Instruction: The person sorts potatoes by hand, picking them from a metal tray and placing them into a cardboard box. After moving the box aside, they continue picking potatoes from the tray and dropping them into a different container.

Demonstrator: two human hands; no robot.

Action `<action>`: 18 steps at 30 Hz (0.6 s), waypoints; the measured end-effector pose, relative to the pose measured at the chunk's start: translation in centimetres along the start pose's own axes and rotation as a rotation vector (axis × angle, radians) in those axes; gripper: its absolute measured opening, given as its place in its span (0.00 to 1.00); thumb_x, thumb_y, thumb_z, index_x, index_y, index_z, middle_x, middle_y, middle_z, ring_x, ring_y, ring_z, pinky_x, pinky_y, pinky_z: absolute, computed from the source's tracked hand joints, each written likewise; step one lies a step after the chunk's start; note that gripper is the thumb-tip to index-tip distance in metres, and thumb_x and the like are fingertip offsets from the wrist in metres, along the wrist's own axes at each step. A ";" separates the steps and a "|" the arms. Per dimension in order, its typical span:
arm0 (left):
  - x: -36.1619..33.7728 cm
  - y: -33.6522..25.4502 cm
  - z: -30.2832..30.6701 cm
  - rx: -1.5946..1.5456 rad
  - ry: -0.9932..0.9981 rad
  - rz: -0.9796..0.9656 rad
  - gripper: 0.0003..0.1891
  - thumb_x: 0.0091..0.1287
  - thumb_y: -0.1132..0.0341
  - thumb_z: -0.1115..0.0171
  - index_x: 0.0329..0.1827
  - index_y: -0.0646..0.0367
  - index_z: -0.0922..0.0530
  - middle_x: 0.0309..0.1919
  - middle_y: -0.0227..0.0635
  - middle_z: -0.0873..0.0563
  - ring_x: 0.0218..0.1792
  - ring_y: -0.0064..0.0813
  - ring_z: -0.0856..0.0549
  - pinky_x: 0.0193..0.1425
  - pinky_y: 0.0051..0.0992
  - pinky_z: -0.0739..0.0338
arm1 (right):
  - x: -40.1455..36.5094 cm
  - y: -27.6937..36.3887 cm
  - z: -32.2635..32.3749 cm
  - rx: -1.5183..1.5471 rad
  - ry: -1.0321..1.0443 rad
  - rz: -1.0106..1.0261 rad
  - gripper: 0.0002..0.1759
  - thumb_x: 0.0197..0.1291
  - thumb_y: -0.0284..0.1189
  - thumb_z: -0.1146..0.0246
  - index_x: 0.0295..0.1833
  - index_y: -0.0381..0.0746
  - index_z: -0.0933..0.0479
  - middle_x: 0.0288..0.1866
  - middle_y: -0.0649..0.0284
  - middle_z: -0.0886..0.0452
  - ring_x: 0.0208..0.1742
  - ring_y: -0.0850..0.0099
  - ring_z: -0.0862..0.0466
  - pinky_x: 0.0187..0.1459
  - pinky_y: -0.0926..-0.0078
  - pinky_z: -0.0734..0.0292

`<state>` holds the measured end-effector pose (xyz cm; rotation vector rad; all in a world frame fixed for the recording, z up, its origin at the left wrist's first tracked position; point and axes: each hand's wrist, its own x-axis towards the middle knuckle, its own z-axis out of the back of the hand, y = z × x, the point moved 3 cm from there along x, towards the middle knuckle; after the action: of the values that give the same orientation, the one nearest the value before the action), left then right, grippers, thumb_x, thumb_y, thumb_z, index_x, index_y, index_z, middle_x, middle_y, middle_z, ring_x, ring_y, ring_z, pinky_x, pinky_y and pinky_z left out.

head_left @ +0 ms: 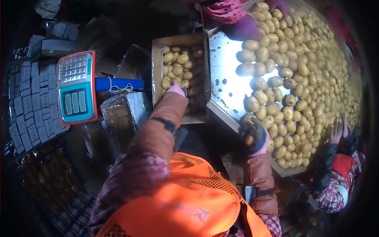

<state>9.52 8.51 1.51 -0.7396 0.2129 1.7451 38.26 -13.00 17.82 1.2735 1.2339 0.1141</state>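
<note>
My left hand (177,89), in a pink glove with a dark part, reaches into an open cardboard box (156,79) on the left. Its visible fingers are stretched apart over the potatoes (177,71) in the box, and I see nothing held. At the near edge of the sorting table, my right hand (256,136) wears a dark glove with a pink cuff. The fingers curl around a brownish potato (249,140), blurred and partly hidden. Close above the hand, another potato (247,119) lies on the table.
Many loose potatoes (304,94) cover the metal-topped table (223,75). A scale display (77,87) on a blue post (118,84) stands left of the box, beside stacked small boxes (31,104). Co-workers' gloved hands (338,131) are at the right, and a pink sleeve (225,11) is at the far side.
</note>
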 end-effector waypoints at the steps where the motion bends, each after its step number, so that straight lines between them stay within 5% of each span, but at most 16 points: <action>1: 2.1 1.6 -1.5 -0.032 0.020 0.007 0.37 0.67 0.54 0.36 0.78 0.48 0.39 0.57 0.63 0.19 0.58 0.56 0.16 0.64 0.47 0.22 | 1.1 -1.1 0.5 0.220 -0.150 -0.279 0.18 0.71 0.37 0.39 0.53 0.31 0.22 0.29 0.55 0.20 0.26 0.62 0.18 0.25 0.67 0.22; 4: 2.8 3.3 -4.2 -0.331 -0.117 0.267 0.35 0.68 0.60 0.34 0.77 0.49 0.39 0.60 0.50 0.18 0.60 0.50 0.16 0.65 0.45 0.22 | 0.0 -0.6 -1.1 0.049 -0.234 -0.032 0.16 0.70 0.36 0.38 0.51 0.34 0.22 0.28 0.57 0.22 0.24 0.63 0.21 0.24 0.65 0.24; 7: -2.8 1.5 0.2 -1.053 -0.089 0.057 0.32 0.67 0.64 0.33 0.73 0.53 0.34 0.57 0.47 0.17 0.58 0.45 0.16 0.64 0.40 0.21 | 0.5 -0.7 -0.6 0.231 -0.240 -0.078 0.15 0.70 0.34 0.38 0.54 0.35 0.22 0.34 0.63 0.22 0.30 0.66 0.20 0.27 0.68 0.23; 8: -5.5 -0.3 2.8 -1.246 -0.002 -0.076 0.30 0.67 0.65 0.33 0.72 0.55 0.32 0.56 0.46 0.17 0.57 0.43 0.15 0.63 0.38 0.21 | 0.6 -0.6 -0.3 -0.129 -0.153 0.076 0.16 0.71 0.34 0.41 0.57 0.35 0.23 0.37 0.63 0.21 0.35 0.66 0.18 0.29 0.69 0.23; 11: -13.8 -4.9 11.7 -1.258 0.148 -0.702 0.27 0.66 0.69 0.32 0.68 0.59 0.27 0.53 0.43 0.16 0.55 0.38 0.15 0.62 0.34 0.20 | 0.8 0.3 -0.8 -0.134 0.015 -0.005 0.19 0.76 0.35 0.48 0.64 0.34 0.28 0.48 0.59 0.20 0.48 0.66 0.17 0.33 0.72 0.23; 12: -14.5 -4.6 13.8 -1.039 0.002 -0.920 0.26 0.65 0.70 0.31 0.67 0.60 0.26 0.52 0.42 0.16 0.55 0.36 0.15 0.61 0.32 0.19 | 0.9 0.1 -1.0 -0.002 -0.003 -0.065 0.21 0.73 0.34 0.46 0.65 0.35 0.27 0.48 0.59 0.19 0.46 0.65 0.16 0.35 0.72 0.22; 13: -13.5 -3.4 15.0 -0.556 -0.352 -1.164 0.31 0.62 0.71 0.27 0.70 0.60 0.28 0.54 0.44 0.16 0.58 0.39 0.16 0.65 0.35 0.21 | 1.1 0.0 -0.9 0.130 -0.023 -0.120 0.23 0.69 0.34 0.44 0.66 0.36 0.27 0.49 0.58 0.17 0.44 0.64 0.16 0.36 0.72 0.20; 14: -11.7 -1.6 14.6 -1.002 -0.219 -0.860 0.35 0.58 0.68 0.24 0.70 0.59 0.27 0.57 0.46 0.18 0.60 0.43 0.18 0.67 0.38 0.23 | 1.5 -0.4 0.1 -0.081 0.002 0.001 0.22 0.71 0.35 0.45 0.66 0.36 0.28 0.51 0.58 0.19 0.44 0.65 0.18 0.37 0.71 0.21; 16: -7.9 4.3 11.9 -0.882 -0.319 -0.474 0.43 0.53 0.62 0.19 0.73 0.57 0.30 0.64 0.51 0.23 0.64 0.50 0.22 0.69 0.42 0.26 | 2.2 -1.1 2.2 -0.520 -0.028 0.251 0.22 0.75 0.37 0.46 0.68 0.36 0.30 0.54 0.59 0.22 0.45 0.66 0.21 0.38 0.69 0.21; 18: -5.8 11.3 10.2 -0.333 -0.489 -0.283 0.50 0.52 0.56 0.18 0.77 0.55 0.38 0.70 0.55 0.29 0.69 0.52 0.26 0.71 0.46 0.28 | 1.4 -0.8 1.3 -0.268 -0.080 0.061 0.23 0.74 0.35 0.43 0.68 0.36 0.31 0.55 0.59 0.22 0.46 0.66 0.21 0.39 0.70 0.20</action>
<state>-3.85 5.39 10.22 -0.5225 -0.5032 1.6468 39.34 -13.25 16.09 1.0723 1.0722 0.2617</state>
